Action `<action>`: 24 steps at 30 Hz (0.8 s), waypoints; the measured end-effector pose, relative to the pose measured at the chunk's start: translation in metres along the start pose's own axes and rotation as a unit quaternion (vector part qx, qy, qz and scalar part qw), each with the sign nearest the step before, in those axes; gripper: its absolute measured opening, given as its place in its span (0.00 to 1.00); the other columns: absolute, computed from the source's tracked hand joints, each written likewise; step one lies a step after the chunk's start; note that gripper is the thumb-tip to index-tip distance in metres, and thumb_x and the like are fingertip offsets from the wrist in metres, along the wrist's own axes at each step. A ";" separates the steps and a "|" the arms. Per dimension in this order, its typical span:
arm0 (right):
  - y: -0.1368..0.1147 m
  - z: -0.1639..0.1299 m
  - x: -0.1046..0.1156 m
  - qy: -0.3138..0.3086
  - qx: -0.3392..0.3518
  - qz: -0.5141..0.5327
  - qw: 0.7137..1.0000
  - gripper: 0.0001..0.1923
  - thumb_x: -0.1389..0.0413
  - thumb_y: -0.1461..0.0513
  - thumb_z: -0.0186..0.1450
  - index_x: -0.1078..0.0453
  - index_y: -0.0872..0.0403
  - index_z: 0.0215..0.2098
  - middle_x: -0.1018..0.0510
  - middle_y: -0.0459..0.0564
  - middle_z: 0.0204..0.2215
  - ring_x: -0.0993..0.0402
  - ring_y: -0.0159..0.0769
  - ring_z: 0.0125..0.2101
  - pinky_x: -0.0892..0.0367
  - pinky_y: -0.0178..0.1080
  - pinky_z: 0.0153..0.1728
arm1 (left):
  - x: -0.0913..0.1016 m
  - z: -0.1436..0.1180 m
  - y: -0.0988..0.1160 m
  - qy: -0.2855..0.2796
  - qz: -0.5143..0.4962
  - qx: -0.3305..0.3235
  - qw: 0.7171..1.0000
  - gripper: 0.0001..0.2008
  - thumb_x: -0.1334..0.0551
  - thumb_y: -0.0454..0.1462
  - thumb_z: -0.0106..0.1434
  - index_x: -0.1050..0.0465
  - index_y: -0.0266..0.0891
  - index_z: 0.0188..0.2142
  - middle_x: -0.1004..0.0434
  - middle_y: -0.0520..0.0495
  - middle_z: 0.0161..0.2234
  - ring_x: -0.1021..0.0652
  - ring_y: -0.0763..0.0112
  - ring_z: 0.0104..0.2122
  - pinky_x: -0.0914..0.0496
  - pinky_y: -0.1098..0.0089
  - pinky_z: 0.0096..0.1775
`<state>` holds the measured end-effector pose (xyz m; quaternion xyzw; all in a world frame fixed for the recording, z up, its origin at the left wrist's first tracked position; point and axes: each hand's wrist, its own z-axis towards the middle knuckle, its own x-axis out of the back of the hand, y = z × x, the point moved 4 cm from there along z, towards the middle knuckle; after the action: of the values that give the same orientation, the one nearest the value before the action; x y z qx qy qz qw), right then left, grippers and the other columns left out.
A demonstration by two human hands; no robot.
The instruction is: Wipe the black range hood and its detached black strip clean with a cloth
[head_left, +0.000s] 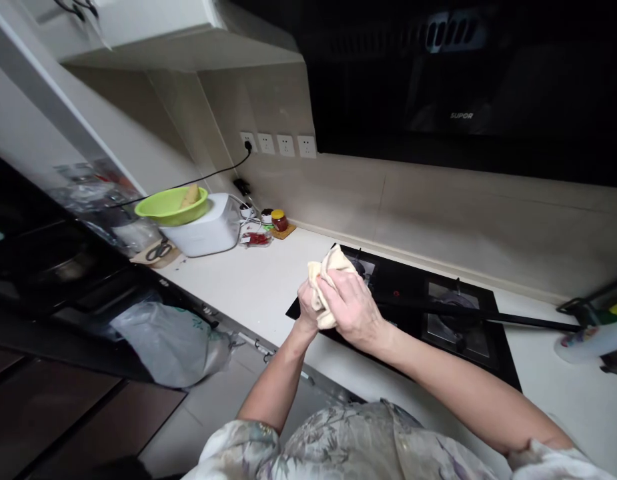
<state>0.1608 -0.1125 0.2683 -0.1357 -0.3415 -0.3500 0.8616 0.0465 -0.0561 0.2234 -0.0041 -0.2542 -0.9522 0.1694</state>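
A cream-coloured cloth is bunched up between my two hands, in front of me over the near left part of the black gas stove. My right hand is closed on the cloth from the right, fingers curled over its folds. My left hand grips it from the left, mostly hidden behind the cloth and the right hand. A corner of the cloth sticks up above the fingers.
Left on the counter, a white appliance carries a green basin. Beside them stands a jar with a yellow lid. A black range hood hangs above. A plastic bag hangs lower left; a whitish container is at right.
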 end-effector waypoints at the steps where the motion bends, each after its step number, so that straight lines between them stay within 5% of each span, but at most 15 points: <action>1: 0.007 -0.009 0.000 -0.001 0.002 -0.023 1.000 0.21 0.54 0.64 0.73 0.30 0.56 0.61 0.27 0.63 0.54 0.32 0.48 0.50 0.35 0.48 0.48 | 0.002 0.002 0.002 -0.001 -0.006 -0.013 1.000 0.09 0.37 0.34 0.61 0.38 0.42 0.29 0.33 0.53 0.24 0.30 0.71 0.24 0.33 0.69 0.28; 5: 0.059 -0.072 0.008 -0.028 -0.048 -0.099 0.994 0.20 0.52 0.65 0.72 0.29 0.57 0.59 0.25 0.65 0.51 0.33 0.47 0.44 0.37 0.47 0.42 | 0.009 0.007 0.009 -0.013 -0.047 -0.039 0.998 0.13 0.45 0.21 0.55 0.35 0.41 0.33 0.28 0.52 0.29 0.24 0.72 0.29 0.29 0.71 0.32; 10: 0.123 -0.158 0.040 -0.069 -0.133 -0.157 0.976 0.16 0.52 0.65 0.70 0.27 0.56 0.52 0.24 0.62 0.50 0.33 0.46 0.42 0.39 0.45 0.38 | 0.011 0.008 0.009 -0.017 -0.073 -0.058 0.996 0.15 0.47 0.20 0.54 0.34 0.40 0.34 0.28 0.50 0.30 0.23 0.71 0.30 0.27 0.70 0.32; 16: 0.159 -0.225 0.073 -0.046 -0.217 -0.165 0.961 0.13 0.51 0.66 0.67 0.27 0.52 0.45 0.23 0.58 0.45 0.31 0.45 0.40 0.39 0.45 0.39 | 0.010 0.013 0.017 -0.015 -0.069 -0.112 0.991 0.15 0.42 0.23 0.53 0.33 0.41 0.37 0.24 0.47 0.35 0.21 0.64 0.37 0.24 0.59 0.41; 20: 0.155 -0.234 0.066 0.001 -0.232 -0.131 0.964 0.14 0.53 0.66 0.67 0.28 0.52 0.46 0.24 0.59 0.45 0.30 0.46 0.43 0.36 0.46 0.42 | 0.007 -0.004 -0.002 0.068 -0.070 0.085 0.992 0.15 0.39 0.26 0.54 0.30 0.40 0.41 0.24 0.42 0.43 0.21 0.62 0.45 0.24 0.60 0.46; 24: 0.149 -0.234 0.049 0.004 -0.229 -0.094 0.969 0.16 0.53 0.66 0.67 0.27 0.52 0.48 0.24 0.59 0.47 0.30 0.47 0.44 0.35 0.48 0.44 | -0.001 -0.032 -0.030 0.120 -0.135 0.305 0.935 0.06 0.36 0.35 0.60 0.30 0.38 0.37 0.24 0.41 0.40 0.19 0.64 0.42 0.23 0.66 0.40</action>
<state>0.4054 -0.1412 0.1313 -0.2954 -0.2598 -0.4992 0.7720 0.0398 -0.0470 0.1807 0.1965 -0.5084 -0.8361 0.0619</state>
